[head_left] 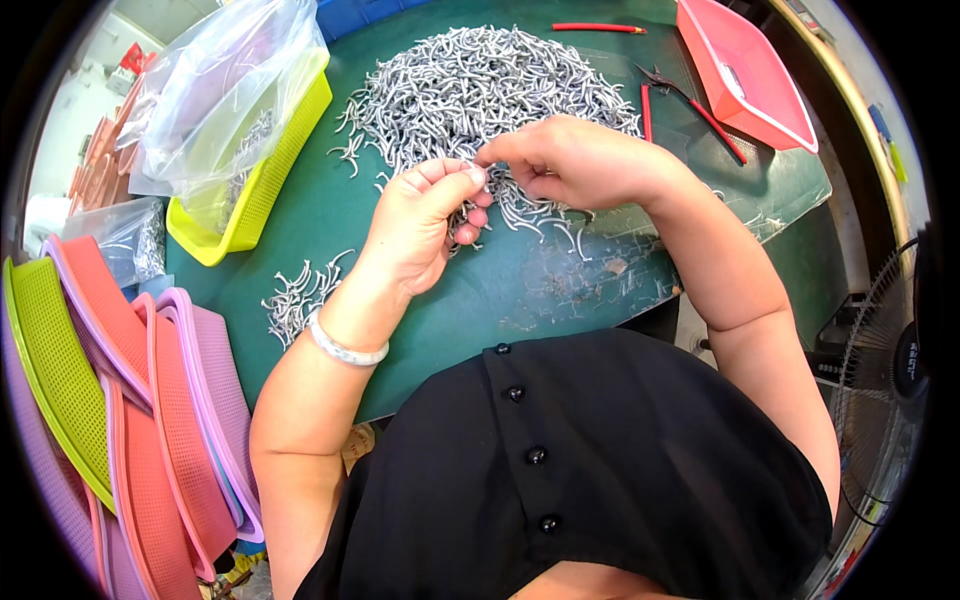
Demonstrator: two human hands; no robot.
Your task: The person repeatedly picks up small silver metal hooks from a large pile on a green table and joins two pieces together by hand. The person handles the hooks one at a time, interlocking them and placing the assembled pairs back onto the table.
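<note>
A large pile of small curved silver-grey pieces [490, 85] lies on the green table in front of me. At its near edge my left hand [415, 220] is closed, thumb pressed to the forefinger. A few grey pieces show between its curled fingers. My right hand [575, 165] comes in from the right, its fingers bent and the tips meeting those of the left. What these tips pinch is too small to make out. A smaller heap of the same pieces [300, 297] lies beside my left forearm.
A yellow-green basket [255, 190] holding a clear plastic bag [215, 110] stands at the left. Stacked pink, purple and green baskets [135, 400] fill the lower left. Red-handled pliers [715, 130], a thin red tool [597, 28] and a pink basket [775, 85] are far right, a fan [885, 360] nearer.
</note>
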